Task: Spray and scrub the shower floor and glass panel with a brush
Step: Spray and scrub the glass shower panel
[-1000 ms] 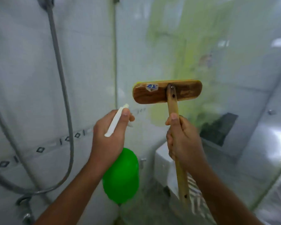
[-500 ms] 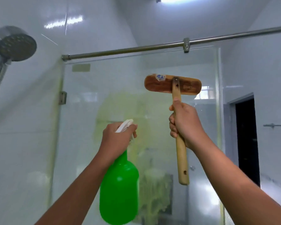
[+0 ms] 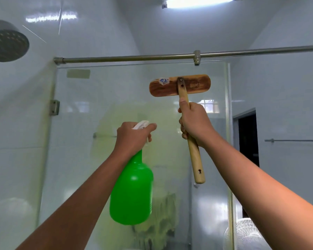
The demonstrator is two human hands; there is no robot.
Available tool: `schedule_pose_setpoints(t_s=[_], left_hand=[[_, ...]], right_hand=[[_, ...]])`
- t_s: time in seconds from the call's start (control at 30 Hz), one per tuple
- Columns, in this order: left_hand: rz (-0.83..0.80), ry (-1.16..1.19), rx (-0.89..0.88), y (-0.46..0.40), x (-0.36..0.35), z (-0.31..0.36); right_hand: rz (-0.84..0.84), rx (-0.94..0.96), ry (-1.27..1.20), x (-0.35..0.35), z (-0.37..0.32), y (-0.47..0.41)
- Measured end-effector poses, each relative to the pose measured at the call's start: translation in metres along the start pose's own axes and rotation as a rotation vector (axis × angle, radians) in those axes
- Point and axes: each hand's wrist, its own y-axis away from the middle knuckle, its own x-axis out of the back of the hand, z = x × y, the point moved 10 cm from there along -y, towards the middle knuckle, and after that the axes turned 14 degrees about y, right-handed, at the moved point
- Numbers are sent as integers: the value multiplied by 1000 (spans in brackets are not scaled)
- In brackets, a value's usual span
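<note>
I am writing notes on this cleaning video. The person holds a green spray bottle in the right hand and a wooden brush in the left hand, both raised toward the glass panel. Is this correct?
Not quite: the hands are swapped. In the head view the left hand grips the green spray bottle, and the right hand grips the wooden brush by its handle. Both are raised toward the glass panel.

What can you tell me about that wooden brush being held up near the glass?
The brush looks all wood: a dark, wet-looking oblong head set crosswise atop a paler straight handle, fixed by a screw. A torn blue-and-white sticker sits near the head's left end, and a small hole marks the handle's lower end. It stands upright, high against the glass panel. The right hand grips the handle's upper part, thumb along it. Bristles are hidden.
</note>
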Motion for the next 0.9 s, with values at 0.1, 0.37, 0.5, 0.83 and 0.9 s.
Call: schedule_pose_setpoints(t_s=[0.1, 0.37, 0.5, 0.83, 0.9], left_hand=[[28, 39, 30, 5, 7, -3], [38, -3, -35, -2, 10, 16], [84, -21, -78, 2, 16, 20], [69, -35, -128, 3, 25, 27], [56, -20, -103, 4, 27, 22]], right_hand=[[-2, -5, 26, 0, -2, -2], [-6, 28, 141, -12, -8, -16], [3, 8, 270, -15, -11, -28], [-203, 86, 709, -58, 48, 44], [-249, 115, 733, -65, 64, 67]])
